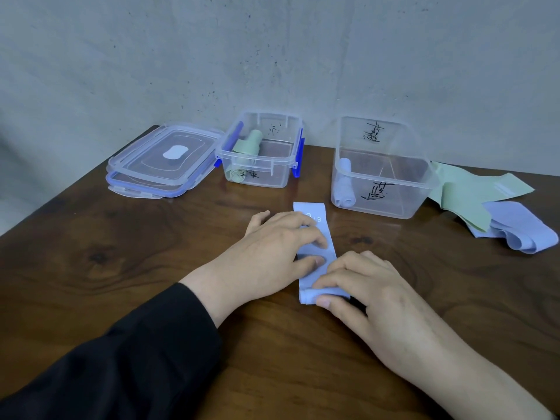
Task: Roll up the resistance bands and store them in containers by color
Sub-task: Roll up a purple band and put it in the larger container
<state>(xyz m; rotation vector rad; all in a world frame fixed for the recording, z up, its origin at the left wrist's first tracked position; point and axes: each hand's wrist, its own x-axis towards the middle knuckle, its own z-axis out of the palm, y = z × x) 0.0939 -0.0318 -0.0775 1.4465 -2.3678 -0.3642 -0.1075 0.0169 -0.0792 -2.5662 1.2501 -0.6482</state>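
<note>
A light blue resistance band (312,215) lies flat on the wooden table (121,253), its near end wound into a small roll. My right hand (363,292) pinches that roll between thumb and fingers. My left hand (272,247) presses flat fingers on the band's unrolled stretch. A clear container (418,174) at the back right holds rolled blue bands (345,184). Another clear container (281,159) with blue clips, back centre, holds rolled green bands (247,145).
Two clear lids (160,162) with blue seals are stacked at the back left. Loose green bands (472,189) and a loose blue band (524,234) lie in a heap at the right edge. A grey wall stands behind the table.
</note>
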